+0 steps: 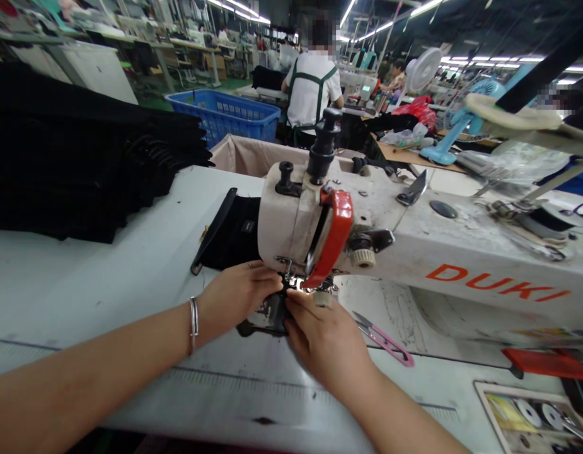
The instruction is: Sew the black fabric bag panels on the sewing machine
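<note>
A white sewing machine (390, 221) marked in orange letters stands in the middle, its needle area lit. A black fabric piece (234, 230) with a small label lies on the table left of the machine head and runs under it. My left hand (241, 293), a bracelet at its wrist, is closed on the fabric beside the presser foot, fingertips together. From the front right, my right hand (326, 331) pinches the fabric's near part close to the needle. The exact edge between the fingertips is partly hidden. Pink-handled thread snips (388, 343) lie right of my right hand.
A big stack of black fabric pieces (83, 151) covers the table's left back. Behind are a blue basket (225, 113), a beige cloth-lined bin (244, 154) and a seated person (314, 88). A bobbin tray (532, 416) sits at the front right.
</note>
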Tool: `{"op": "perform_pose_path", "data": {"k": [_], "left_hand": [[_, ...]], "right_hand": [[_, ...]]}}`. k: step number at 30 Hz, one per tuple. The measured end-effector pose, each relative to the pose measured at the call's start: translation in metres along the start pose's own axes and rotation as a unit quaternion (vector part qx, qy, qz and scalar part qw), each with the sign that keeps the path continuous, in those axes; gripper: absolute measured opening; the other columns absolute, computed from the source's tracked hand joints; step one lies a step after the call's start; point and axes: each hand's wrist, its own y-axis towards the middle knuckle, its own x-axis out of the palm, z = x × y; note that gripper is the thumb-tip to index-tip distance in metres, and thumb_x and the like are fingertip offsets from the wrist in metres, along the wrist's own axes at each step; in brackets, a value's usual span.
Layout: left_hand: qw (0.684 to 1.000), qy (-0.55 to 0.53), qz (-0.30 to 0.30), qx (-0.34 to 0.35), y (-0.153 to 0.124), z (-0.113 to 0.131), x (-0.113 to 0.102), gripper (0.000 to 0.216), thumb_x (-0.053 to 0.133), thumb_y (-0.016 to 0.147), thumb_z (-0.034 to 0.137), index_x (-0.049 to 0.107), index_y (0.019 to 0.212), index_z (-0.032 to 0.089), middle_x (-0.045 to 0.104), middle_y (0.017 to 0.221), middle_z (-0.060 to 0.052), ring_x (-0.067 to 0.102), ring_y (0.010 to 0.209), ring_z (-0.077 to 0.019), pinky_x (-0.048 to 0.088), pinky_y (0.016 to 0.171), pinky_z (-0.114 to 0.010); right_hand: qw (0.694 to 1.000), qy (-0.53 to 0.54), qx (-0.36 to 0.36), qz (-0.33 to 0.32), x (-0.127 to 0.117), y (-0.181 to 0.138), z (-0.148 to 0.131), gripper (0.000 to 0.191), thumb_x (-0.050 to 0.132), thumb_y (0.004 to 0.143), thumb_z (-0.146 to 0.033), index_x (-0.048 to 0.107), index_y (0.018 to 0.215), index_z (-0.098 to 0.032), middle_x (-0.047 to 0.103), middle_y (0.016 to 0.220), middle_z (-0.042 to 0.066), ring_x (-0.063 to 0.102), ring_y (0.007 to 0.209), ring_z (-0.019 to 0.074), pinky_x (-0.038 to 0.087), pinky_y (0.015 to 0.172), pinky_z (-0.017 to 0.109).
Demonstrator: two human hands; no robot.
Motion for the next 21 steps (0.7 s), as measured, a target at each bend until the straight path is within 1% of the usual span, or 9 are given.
{"op": "perform_pose_path", "data": {"k": [3,7,12,16,18,21], "left_hand": [[1.000,0.014,0.011,0.003,0.003,-0.008,0.004,0.027,0.049,0.095,-0.002,0.068,0.106,0.014,0.073,0.109,-0.005,0.067,0.112,-0.0194,0.049,0.107,-0.036],[0.999,0.031,0.016,-0.004,0.004,-0.013,0.006,0.029,0.050,0.095,0.000,0.068,0.113,0.016,0.074,0.113,-0.005,0.068,0.111,-0.0200,0.050,0.107,-0.037],[0.999,0.049,0.018,-0.006,0.005,-0.012,0.004,0.029,0.047,0.097,0.001,0.068,0.108,0.017,0.074,0.113,-0.002,0.067,0.113,-0.0180,0.047,0.109,-0.035],[0.998,0.053,0.012,-0.013,0.005,-0.011,0.003,0.027,0.047,0.098,0.002,0.069,0.103,0.016,0.075,0.108,-0.002,0.067,0.112,-0.0175,0.047,0.109,-0.033],[0.998,0.053,0.005,-0.017,0.006,-0.011,0.002,0.028,0.044,0.099,0.003,0.069,0.102,0.015,0.074,0.104,-0.002,0.068,0.108,-0.0173,0.048,0.107,-0.033],[0.998,0.051,-0.018,-0.024,0.006,-0.012,0.000,0.030,0.038,0.102,0.006,0.067,0.107,0.013,0.073,0.106,-0.002,0.067,0.107,-0.0186,0.050,0.104,-0.037]], "right_hand": [[1.000,0.021,-0.013,0.014,0.004,0.000,0.004,0.026,0.057,0.096,-0.015,0.070,0.118,-0.012,0.072,0.121,0.012,0.067,0.103,0.0292,0.058,0.091,0.046],[0.999,0.037,-0.017,0.023,0.004,0.003,0.006,0.023,0.056,0.096,-0.015,0.072,0.113,-0.012,0.073,0.117,0.011,0.068,0.102,0.0276,0.058,0.092,0.044],[0.998,0.053,-0.004,0.024,0.002,0.004,0.006,0.022,0.056,0.096,-0.015,0.073,0.110,-0.014,0.074,0.114,0.010,0.068,0.101,0.0267,0.057,0.093,0.043],[0.998,0.066,-0.007,0.024,0.002,0.003,0.006,0.021,0.057,0.095,-0.013,0.073,0.107,-0.015,0.074,0.111,0.010,0.066,0.102,0.0259,0.055,0.095,0.042],[0.997,0.076,-0.008,0.023,0.000,0.003,0.006,0.019,0.057,0.095,-0.014,0.073,0.104,-0.016,0.074,0.106,0.009,0.065,0.099,0.0250,0.054,0.093,0.041],[0.996,0.091,0.000,0.022,-0.006,0.003,0.007,0.018,0.055,0.096,-0.014,0.073,0.098,-0.017,0.072,0.094,0.007,0.062,0.091,0.0233,0.053,0.085,0.038]]}}
